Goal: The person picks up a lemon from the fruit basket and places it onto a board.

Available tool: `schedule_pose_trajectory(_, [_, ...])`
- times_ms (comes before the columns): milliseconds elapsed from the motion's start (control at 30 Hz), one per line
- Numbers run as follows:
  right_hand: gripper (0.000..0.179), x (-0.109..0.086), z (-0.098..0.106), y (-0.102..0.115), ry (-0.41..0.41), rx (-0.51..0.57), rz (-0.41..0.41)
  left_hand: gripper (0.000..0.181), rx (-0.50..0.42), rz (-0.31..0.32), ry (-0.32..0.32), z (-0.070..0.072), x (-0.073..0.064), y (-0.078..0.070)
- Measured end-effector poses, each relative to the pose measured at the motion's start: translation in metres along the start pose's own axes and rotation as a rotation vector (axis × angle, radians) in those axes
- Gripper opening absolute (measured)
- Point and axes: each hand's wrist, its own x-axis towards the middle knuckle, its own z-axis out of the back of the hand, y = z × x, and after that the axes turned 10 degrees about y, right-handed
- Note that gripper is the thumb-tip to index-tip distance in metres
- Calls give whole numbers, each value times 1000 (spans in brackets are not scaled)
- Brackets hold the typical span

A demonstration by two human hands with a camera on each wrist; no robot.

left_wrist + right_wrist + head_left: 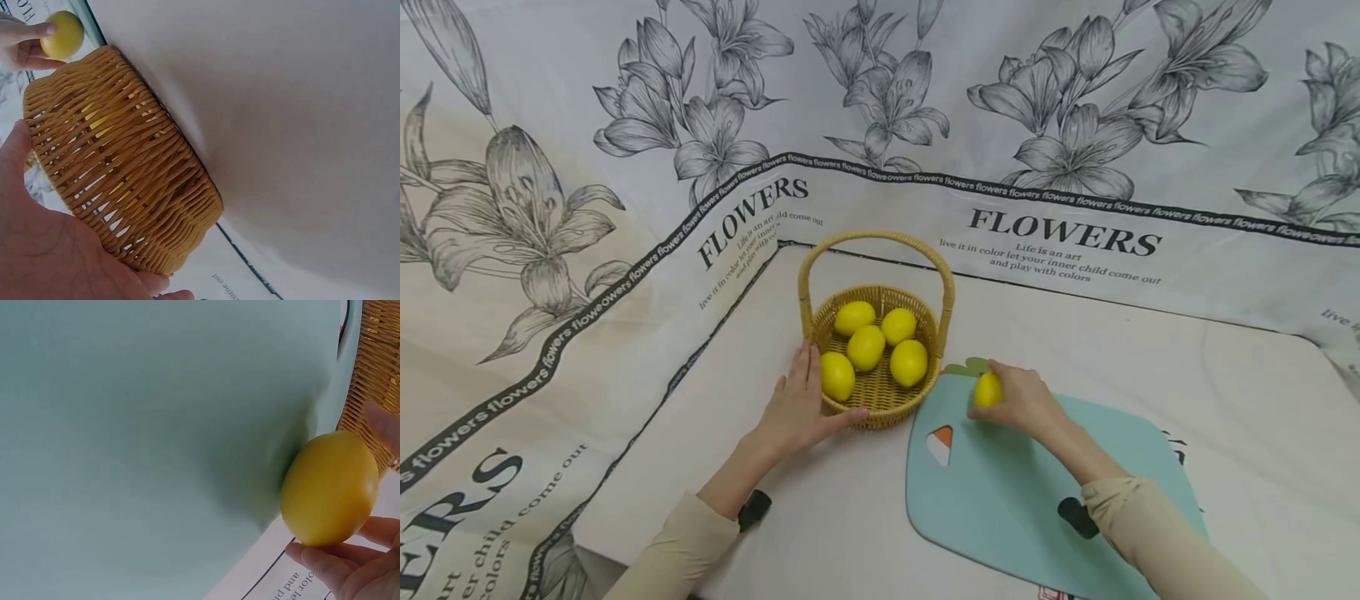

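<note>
My right hand pinches a yellow lemon between thumb and fingers, over the far left end of a light blue cutting board. To its left stands a round wicker basket with a tall arched handle, holding several lemons. My left hand rests against the basket's near left side, fingers straight along the wall and thumb stretched across the front. In the left wrist view, this hand spans the woven wall, and the lemon in my right hand shows beyond the basket.
Green leaf shapes stick out at the board's far left edge, and orange shows through its handle hole. A pale cloth covers the table. Behind it hangs a flower-printed curtain, with another side at the left.
</note>
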Motion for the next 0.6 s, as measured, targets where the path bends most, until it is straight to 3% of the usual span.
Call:
schedule_pose_trajectory(100, [88,-4,2,1,-26,-12,-10,123,2,3,1,0,0,-1])
schedule_pose_trajectory(233, [83,-7,6,10,-122,-31,31,124,5,8,-1,1,-1,1])
schedule_pose_trajectory(400, [75,-14,17,32,-252,-19,140,123,-8,9,4,2,-1,-1])
schedule_pose_trajectory(600, [66,-15,21,62,-328,35,290,123,-6,5,6,1,-1,-2])
